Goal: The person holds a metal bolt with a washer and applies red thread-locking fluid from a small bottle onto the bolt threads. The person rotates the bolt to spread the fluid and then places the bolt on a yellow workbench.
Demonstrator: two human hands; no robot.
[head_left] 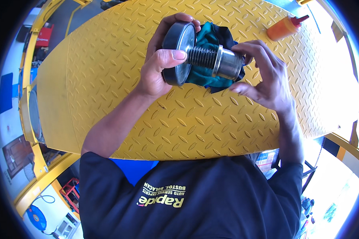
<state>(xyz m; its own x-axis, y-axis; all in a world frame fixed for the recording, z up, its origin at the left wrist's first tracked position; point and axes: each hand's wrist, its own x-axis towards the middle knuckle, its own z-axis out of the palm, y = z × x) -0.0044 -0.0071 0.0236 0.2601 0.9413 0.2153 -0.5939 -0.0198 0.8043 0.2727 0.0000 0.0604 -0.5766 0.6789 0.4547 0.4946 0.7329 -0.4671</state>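
Yellow tread plate tops the desk (179,131). Above it, the left hand (153,69) wraps the black disc (180,55) of one threaded metal part (203,57), thumb on its face; the right hand (269,75), half open, has fingers and thumb spread about the bright sleeve (229,64), contact unclear. One teal-and-black cloth (208,36) lies beneath the part. One orange bottle (280,30) sits toward the far right edge. Bare plate stretches left and nearward.
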